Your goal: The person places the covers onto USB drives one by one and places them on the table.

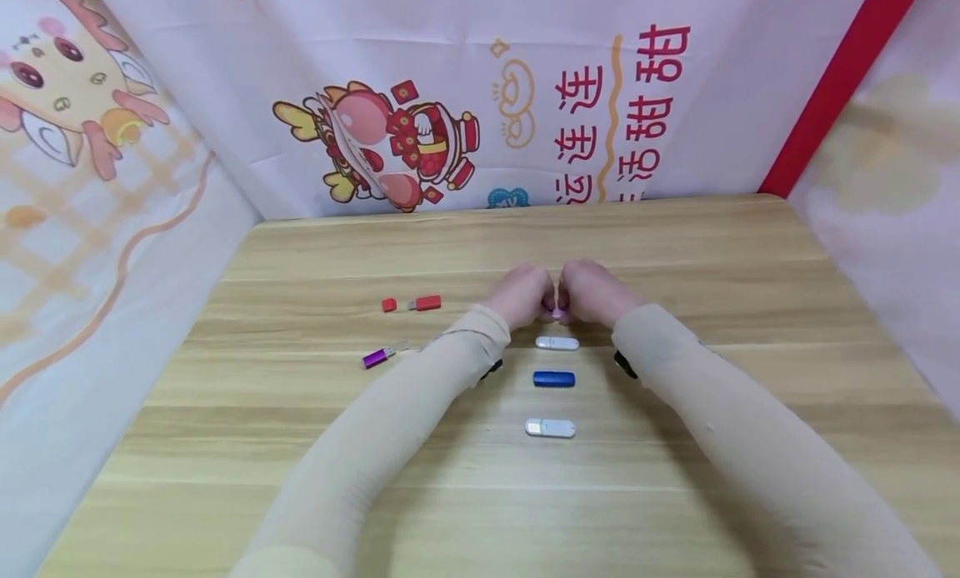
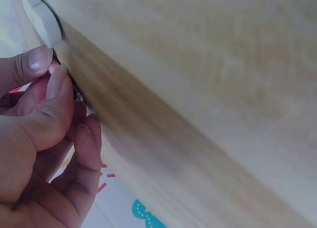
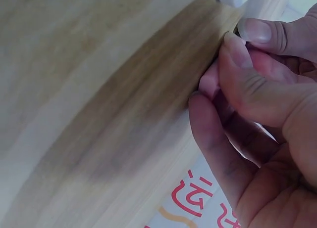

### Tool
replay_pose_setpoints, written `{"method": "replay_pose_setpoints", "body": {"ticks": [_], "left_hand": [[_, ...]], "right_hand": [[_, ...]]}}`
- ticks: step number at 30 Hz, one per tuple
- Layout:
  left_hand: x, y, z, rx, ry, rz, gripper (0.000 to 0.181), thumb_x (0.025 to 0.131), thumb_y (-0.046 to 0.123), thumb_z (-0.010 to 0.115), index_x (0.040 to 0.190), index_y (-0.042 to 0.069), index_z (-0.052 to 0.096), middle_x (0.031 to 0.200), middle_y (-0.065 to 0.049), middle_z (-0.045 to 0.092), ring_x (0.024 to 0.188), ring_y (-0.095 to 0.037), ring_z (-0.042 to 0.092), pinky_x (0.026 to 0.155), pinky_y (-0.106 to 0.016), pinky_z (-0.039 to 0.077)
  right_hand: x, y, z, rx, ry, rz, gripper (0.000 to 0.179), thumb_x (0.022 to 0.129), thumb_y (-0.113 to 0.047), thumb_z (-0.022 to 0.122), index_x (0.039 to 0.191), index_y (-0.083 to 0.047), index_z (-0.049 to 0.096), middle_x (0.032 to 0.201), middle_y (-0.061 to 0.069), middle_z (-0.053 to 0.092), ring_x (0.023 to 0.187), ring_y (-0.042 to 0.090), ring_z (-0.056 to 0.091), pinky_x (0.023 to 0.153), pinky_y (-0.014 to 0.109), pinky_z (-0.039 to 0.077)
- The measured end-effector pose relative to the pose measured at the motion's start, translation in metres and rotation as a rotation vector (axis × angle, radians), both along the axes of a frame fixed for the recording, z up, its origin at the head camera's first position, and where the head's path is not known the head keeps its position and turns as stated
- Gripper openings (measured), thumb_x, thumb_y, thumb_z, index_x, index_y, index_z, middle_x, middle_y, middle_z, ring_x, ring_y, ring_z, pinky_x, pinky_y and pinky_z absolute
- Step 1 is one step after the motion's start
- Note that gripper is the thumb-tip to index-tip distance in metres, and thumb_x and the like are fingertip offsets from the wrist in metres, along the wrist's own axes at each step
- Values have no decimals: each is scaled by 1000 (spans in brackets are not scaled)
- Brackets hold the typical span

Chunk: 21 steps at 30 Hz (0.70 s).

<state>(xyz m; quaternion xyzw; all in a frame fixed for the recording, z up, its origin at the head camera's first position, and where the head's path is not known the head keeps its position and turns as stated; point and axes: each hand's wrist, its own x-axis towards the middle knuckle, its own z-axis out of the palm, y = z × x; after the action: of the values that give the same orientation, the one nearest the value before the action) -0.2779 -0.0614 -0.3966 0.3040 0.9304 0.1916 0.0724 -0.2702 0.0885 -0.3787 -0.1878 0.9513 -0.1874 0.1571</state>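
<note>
Both hands meet over the far middle of the table. With thumb and fingertips, my right hand [image 1: 596,291] pinches a small pink USB stick [image 3: 210,82], mostly hidden by fingers. My left hand [image 1: 523,295] pinches its other end, its thumb and fingers curled close to the right hand's. Only a sliver of pink [image 1: 557,314] shows between the hands in the head view. Just nearer lies a white USB stick [image 1: 557,343], whose end also appears in the left wrist view. Whether the pink stick's cap is on cannot be seen.
A blue USB stick [image 1: 554,379] and another white one [image 1: 551,428] lie in a column toward the front. To the left are an uncapped red USB stick [image 1: 427,302], its red cap [image 1: 388,305] and a purple USB stick [image 1: 375,358]. Printed cloth [image 1: 487,87] borders the table.
</note>
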Motion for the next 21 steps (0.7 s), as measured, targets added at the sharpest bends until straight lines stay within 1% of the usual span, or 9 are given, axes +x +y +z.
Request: {"method": "replay_pose_setpoints", "body": {"ticks": [5,9,13,18,21], "left_hand": [[1,-3,-4,20,20,-6,7,83,6,79,78,11,79,80,2,72,75,-13,63,72,-22,51],[0,-3,-4,39,4,-16,5,84,6,78,81,9,79,82,0,73,76,-13,64,72,-22,51],[-3,-3,-3,39,-65,-11,2,83,7,80,85,8,79,82,-1,73,76,-13,64,72,-21,52],[-6,-7,1,30,-162,2,9,80,9,83,88,8,79,81,1,72,76,-14,64,71,-22,52],[-7,-12,5,29,-189,1,17,79,10,85,94,7,78,85,1,71,78,-14,63,72,-23,51]], "right_hand": [[3,-2,0,12,-1,0,5,86,-4,76,81,-4,73,76,7,66,72,23,59,68,33,51],[4,0,2,18,-13,-5,5,86,-4,75,83,-4,72,78,7,66,75,24,59,71,35,51],[5,1,5,9,-53,-14,5,86,-5,76,88,-4,72,83,7,67,79,25,60,75,36,52],[7,3,8,-3,-114,-15,9,87,-9,77,95,-8,72,86,5,67,83,25,60,79,36,52],[5,3,10,12,-117,11,11,86,-10,78,95,-9,73,86,4,68,83,24,61,80,36,52]]}}
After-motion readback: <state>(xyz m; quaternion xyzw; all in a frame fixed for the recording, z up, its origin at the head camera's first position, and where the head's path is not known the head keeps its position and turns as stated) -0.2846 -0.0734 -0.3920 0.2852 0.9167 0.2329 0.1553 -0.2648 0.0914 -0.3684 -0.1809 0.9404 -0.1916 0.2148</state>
